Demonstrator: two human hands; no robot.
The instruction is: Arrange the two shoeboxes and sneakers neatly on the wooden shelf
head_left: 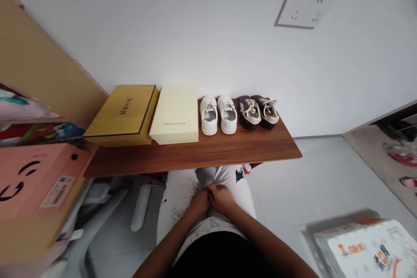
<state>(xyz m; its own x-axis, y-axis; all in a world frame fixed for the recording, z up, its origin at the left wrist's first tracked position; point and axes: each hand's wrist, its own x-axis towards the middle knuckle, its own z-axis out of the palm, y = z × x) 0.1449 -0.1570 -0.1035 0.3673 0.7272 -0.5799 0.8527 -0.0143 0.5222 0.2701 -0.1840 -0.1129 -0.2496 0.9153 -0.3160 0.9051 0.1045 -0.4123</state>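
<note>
While the left hand (199,202) and the right hand (222,198) are being held close together over the lap, the white printed trousers (177,213) are being touched by both, with the fingers being kept curled against the cloth; whether the fabric is being grasped or the hands are merely being rested there cannot be told. The trousers are being worn by the person, directly below the hands. Just ahead of the knees, a brown wood-grain shelf (247,147) is being used to display a yellow MMOK box (122,115), a cream MEIZHIYUAN box (174,115), white sneakers (217,115) and dark sneakers (257,112). A pink cardboard box (39,182) is being kept at the left, a plastic-wrapped package (368,249) is being kept at the lower right, and a white wall socket panel (304,7) is being shown above.
</note>
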